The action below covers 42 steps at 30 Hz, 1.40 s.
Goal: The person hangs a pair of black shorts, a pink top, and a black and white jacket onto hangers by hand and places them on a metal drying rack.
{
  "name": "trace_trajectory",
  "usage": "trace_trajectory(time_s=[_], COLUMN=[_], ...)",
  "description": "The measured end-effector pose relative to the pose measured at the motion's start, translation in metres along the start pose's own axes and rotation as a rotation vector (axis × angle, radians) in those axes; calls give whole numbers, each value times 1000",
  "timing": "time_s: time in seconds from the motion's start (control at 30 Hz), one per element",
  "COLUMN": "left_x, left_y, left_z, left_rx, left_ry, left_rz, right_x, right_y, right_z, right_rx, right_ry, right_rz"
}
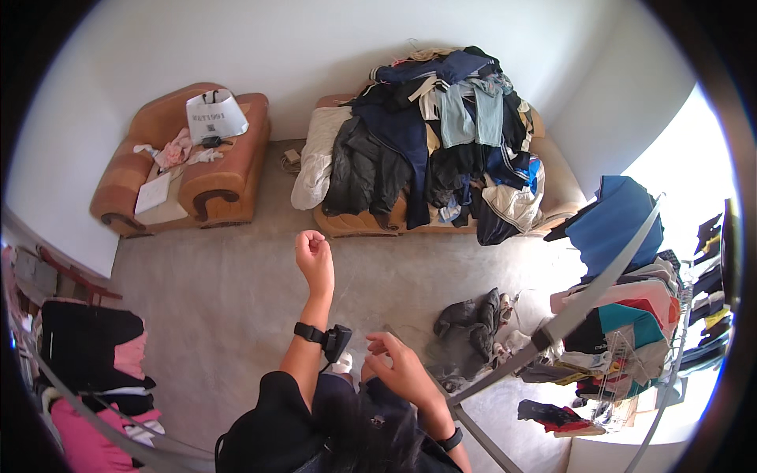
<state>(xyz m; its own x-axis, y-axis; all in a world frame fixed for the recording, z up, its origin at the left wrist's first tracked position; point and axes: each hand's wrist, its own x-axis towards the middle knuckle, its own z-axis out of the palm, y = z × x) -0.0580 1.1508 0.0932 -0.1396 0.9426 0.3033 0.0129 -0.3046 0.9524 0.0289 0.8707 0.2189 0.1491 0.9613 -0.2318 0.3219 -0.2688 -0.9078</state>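
My left hand [314,260] reaches forward over the bare concrete floor. Its fingers are curled in, and I see nothing in them. A black band with a small black device [336,342] is strapped to that forearm. My right hand [397,363] hovers lower, close to my body, holding nothing, its fingers bent and apart. Beyond my left hand, a tan sofa [559,177] bears a big heap of clothes [390,148], with dark trousers, a navy jacket and light blue jeans [473,112] among them. Neither hand touches the heap.
A brown armchair [219,177] holds a white paper bag [216,115] and pink cloth. Dark garments and shoes [467,331] lie on the floor at right. Past them hang clothes on a rack [627,331]. Grey bars [615,269] cross the right side. Folded clothes [89,343] are at left.
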Motion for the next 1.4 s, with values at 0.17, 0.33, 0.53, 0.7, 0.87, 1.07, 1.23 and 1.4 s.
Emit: trace_trajectory(time_s=[0.17,0.33,0.53,0.7,0.87,1.07,1.23,1.4], left_x=[21,6,45,131,195,242,345,342], left_y=[-8,20,-9,-9,-79,-102,-197,-240], left_z=[60,130,237,314,364,385,426,411], left_rx=[-244,-311,-480,-483,-459,-382,-320,-186], left_ry=[50,-362,-608,-781,-569,-512,-413,-355], left_rz=[-234,-559,-419,-381,-303,-527,-503,-570], right_x=[71,135,144,118,153,182,381,418], right_y=[21,50,95,170,178,187,172,191], right_z=[-35,-95,-199,-311,-350,-395,-415,-422], right_rx=[55,230,289,307,293,331,439,324], right_ry=[103,274,594,1055,1046,1180,876,695], right_rz=[54,131,172,259,329,392,411,468])
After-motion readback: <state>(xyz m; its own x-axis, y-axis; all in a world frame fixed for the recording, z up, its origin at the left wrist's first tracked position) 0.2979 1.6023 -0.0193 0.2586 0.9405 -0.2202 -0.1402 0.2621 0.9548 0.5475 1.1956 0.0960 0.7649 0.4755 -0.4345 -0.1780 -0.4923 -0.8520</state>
